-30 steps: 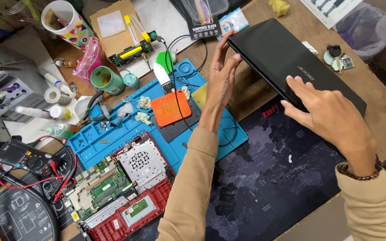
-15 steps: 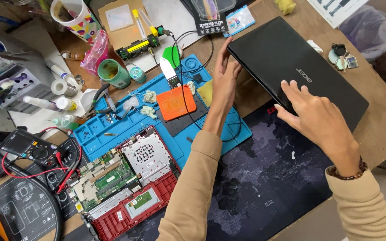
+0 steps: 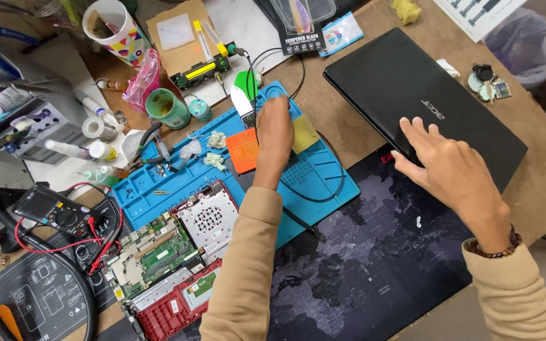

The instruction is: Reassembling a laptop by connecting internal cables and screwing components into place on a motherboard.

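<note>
A closed black laptop (image 3: pixel 412 95) lies slanted at the upper right, partly on the wooden table and partly on a dark map-printed desk mat (image 3: pixel 374 271). My right hand (image 3: pixel 450 170) rests flat on the lid's near edge with its fingers spread. My left hand (image 3: pixel 275 129) reaches over a blue work mat (image 3: pixel 159 189). Its curled fingers are down by a green-and-white tool (image 3: pixel 244 95) and a black cable (image 3: pixel 330 189), beside a yellow pad (image 3: pixel 304 134) and an orange square (image 3: pixel 242 150). What its fingers hold is hidden.
An opened red laptop base with its circuit board (image 3: pixel 172 259) lies at the lower left beside a multimeter (image 3: pixel 52 211) with red leads. Cups (image 3: pixel 114 25), tape rolls, tubes and a green tin (image 3: pixel 167 107) crowd the upper left. Keys (image 3: pixel 488 82) lie at the right.
My left hand left the laptop's left edge and came back over the blue mat. My right hand stays on the lid, and the laptop now lies flat farther right.
</note>
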